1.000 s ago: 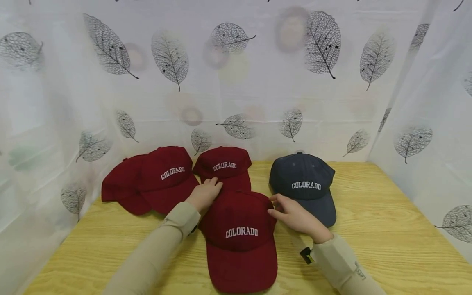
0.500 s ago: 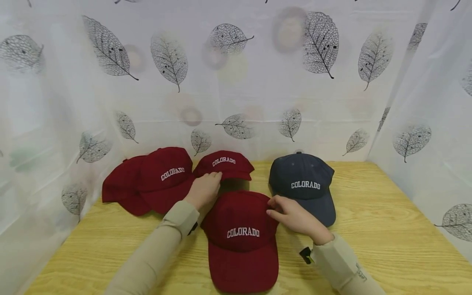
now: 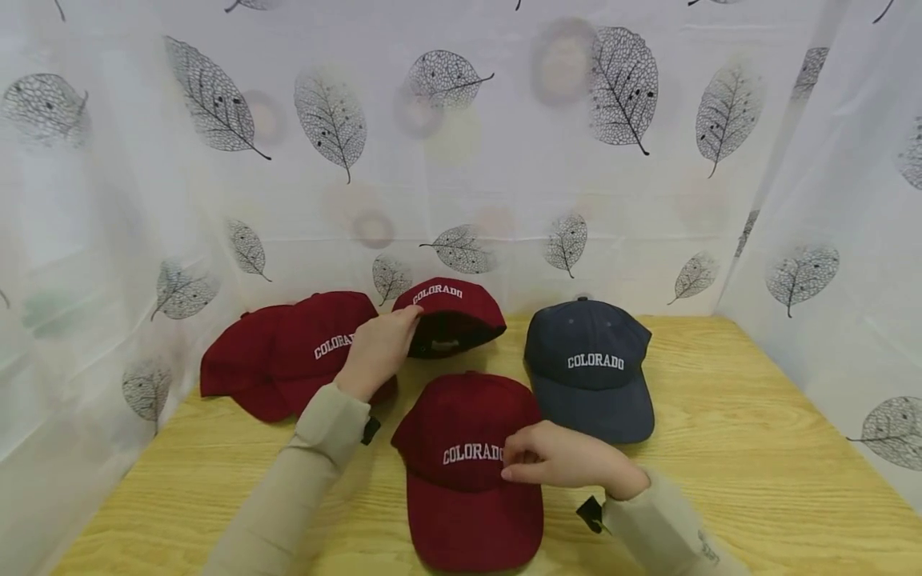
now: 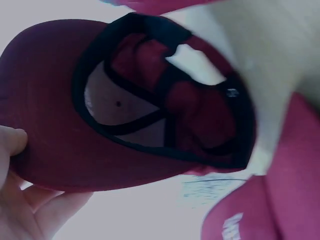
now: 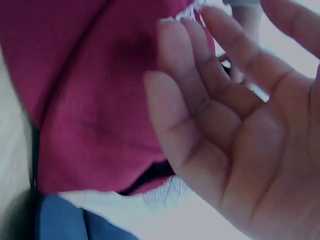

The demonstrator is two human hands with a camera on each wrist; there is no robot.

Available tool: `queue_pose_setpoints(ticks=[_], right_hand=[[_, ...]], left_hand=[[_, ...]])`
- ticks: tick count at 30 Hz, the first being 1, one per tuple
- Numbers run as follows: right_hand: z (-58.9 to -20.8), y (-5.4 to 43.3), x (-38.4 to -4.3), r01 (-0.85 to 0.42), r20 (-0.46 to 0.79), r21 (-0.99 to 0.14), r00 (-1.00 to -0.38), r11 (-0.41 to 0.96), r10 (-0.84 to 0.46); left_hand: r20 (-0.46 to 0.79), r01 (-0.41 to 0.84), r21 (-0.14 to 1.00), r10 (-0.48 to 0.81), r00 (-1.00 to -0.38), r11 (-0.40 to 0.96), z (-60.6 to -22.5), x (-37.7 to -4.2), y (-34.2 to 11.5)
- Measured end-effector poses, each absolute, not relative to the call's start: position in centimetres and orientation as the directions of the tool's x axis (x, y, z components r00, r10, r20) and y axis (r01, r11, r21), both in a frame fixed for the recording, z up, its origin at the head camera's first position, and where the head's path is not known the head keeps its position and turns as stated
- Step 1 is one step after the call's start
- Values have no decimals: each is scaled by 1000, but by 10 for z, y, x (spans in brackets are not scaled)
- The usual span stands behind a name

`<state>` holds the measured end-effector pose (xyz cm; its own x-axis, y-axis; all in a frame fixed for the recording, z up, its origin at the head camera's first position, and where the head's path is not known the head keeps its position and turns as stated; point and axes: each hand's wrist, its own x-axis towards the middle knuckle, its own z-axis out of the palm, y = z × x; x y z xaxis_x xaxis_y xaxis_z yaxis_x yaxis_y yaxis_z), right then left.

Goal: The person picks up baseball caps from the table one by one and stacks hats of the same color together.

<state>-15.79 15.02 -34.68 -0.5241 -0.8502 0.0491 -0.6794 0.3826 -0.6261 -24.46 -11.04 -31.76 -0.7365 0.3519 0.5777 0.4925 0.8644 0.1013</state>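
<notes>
Now the left hand (image 3: 379, 350) pinches the brim (image 4: 55, 95) of a tilted cap (image 3: 461, 300), while the right hand (image 3: 569, 458), loosely bent and free, hangs near the front cap (image 3: 468, 412).

In the head view, the left grip (image 3: 382, 352) hides the end of the white lettering on the front dark red fabric cap of an overlapping pair (image 3: 327, 318), which itself covers much of the dark red fabric cap behind (image 3: 234, 352). The right grip (image 3: 562, 460) masks the last letter on the nearest dark red fabric cap (image 3: 461, 416); whether they touch cannot be told. Print on the right beige sleeve (image 3: 655, 524) is illegible. In the left wrist view, the lifted dark red fabric cap (image 4: 55, 95) runs off the left edge, its pale inner label (image 4: 231, 93) unreadable. The right wrist view crops the dark blue-grey fabric cap (image 5: 62, 217).
</notes>
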Motion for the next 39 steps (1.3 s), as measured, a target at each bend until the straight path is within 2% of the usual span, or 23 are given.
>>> queue_pose_setpoints(ticks=[2,4,10,16,22,25,34,39], right_hand=[[-348,146,-155,-691,29,-632,-474,352,-880],[-351,142,-153,-689,6,-639,-450,343,-893],[-364,133,-151,-685,-27,-626,-459,373,-888],[-366,130,-155,-656,-27,-620,-531,431,-847],[-368,129,-163,-608,-40,-589,-636,532,-771],[-371,128,-166,-593,-44,-572,-668,567,-743],[-366,142,-177,-544,-29,-567,-737,618,-675],[-354,156,-182,-556,56,-531,-776,640,-628]], left_hand=[[622,508,94,348,-702,856,-311,-239,-111],[656,519,88,342,-672,850,-304,-232,-112],[716,526,77,320,-620,847,-279,-203,-117],[780,542,52,305,-547,839,-258,-174,-121],[812,581,-9,345,-470,814,-244,-151,-119],[810,590,-46,376,-451,806,-242,-142,-116],[781,634,-98,454,-429,767,-248,-125,-105],[736,598,-133,483,-475,790,-261,-125,-95]])
